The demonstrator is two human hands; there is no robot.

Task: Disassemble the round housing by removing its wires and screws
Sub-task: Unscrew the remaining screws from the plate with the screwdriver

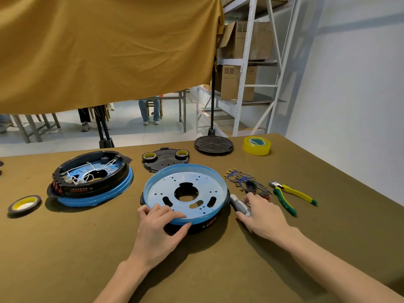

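A round housing (185, 189) with a blue rim and a perforated metal plate lies in the middle of the table, no wires showing inside it. My left hand (160, 226) grips its near rim, fingers over the edge and thumb under it. My right hand (262, 213) is just right of the housing, its fingers curled round a white and grey tool (239, 204) lying on the table. A bundle of blue wires with small black parts (244, 182) lies beyond that hand. A second round housing (91, 180), still holding white wires, sits at the left.
Green and yellow pliers (288, 195) lie at the right. A black cover plate (165, 159) carries two tape rolls behind the housing. Another black disc (213, 145), a yellow tape roll (256, 145) and a dark tape roll (24, 204) also lie on the table. Yellow cloth hangs behind.
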